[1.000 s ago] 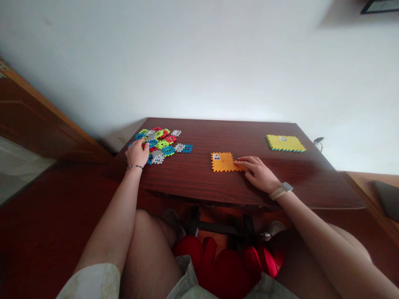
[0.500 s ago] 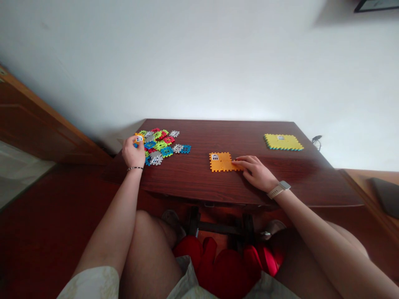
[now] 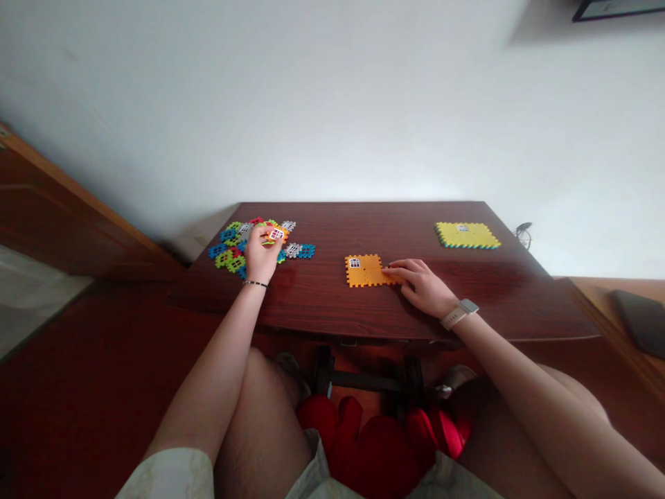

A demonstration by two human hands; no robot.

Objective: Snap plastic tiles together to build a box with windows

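- Left hand [image 3: 261, 255]: fingers pinching a small orange piece [image 3: 277, 234] with a white window face, over the right part of the pile. It looks lifted; clearance cannot be judged.
- Right hand [image 3: 424, 285]: fingers loosely together, forefinger touching the right end of the orange panel [image 3: 364, 270]; thumb lower, nearer the body.
- Panel lies flat on the worktop [image 3: 353, 225], mid-scene, its own white window [image 3: 355, 263] at the far left corner. Its right end is partly covered by the hand.
- Loose pile [image 3: 228, 235] of blue, green, grey and red pieces at left; a grey piece [image 3: 294, 250] and a blue piece [image 3: 307, 251] sit at its right edge. Yellow panel stack [image 3: 467, 235] far right.
- Handling, judged: grip the piece by opposite edges, leaving its teeth exposed and the window unpressed.
- Lift it well above loose neighbours, so none snag.
- Right forefinger: light, flat pressure; a heavy push could skid the panel.
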